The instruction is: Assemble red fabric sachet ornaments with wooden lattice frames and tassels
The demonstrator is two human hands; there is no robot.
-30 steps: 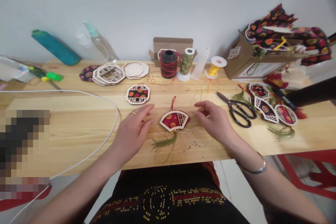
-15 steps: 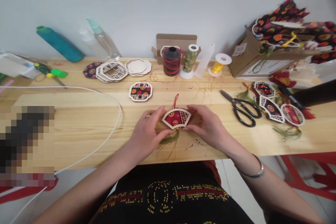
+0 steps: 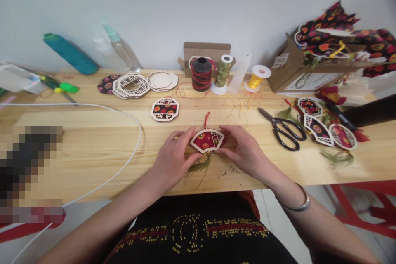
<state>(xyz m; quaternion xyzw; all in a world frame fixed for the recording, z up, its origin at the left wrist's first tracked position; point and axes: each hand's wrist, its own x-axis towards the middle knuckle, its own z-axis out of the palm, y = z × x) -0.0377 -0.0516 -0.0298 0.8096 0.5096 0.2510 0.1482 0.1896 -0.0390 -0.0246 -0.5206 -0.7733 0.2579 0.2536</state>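
A fan-shaped ornament (image 3: 207, 140) with a pale wooden frame and dark red patterned fabric is held near the table's front edge. My left hand (image 3: 175, 155) grips its left end between thumb and fingers. Its right end is pinched by my right hand (image 3: 243, 151). A red cord loop (image 3: 206, 120) stands up from the top, and a green tassel (image 3: 199, 165) hangs from the bottom onto the wood. Beyond the ornament lies an octagonal framed piece (image 3: 165, 110). Black-handled scissors (image 3: 287, 133) rest to the right of my right hand.
Thread spools (image 3: 201, 75) and a small cardboard box (image 3: 206, 51) stand by the wall. Wooden frames (image 3: 131, 86) lie back left. A large fabric-filled box (image 3: 284, 64) and finished ornaments (image 3: 317, 129) are at right. A white cable (image 3: 140, 132) curves across the left.
The camera view has shifted very slightly. Both hands keep their hold on the ornament, with no clear movement.
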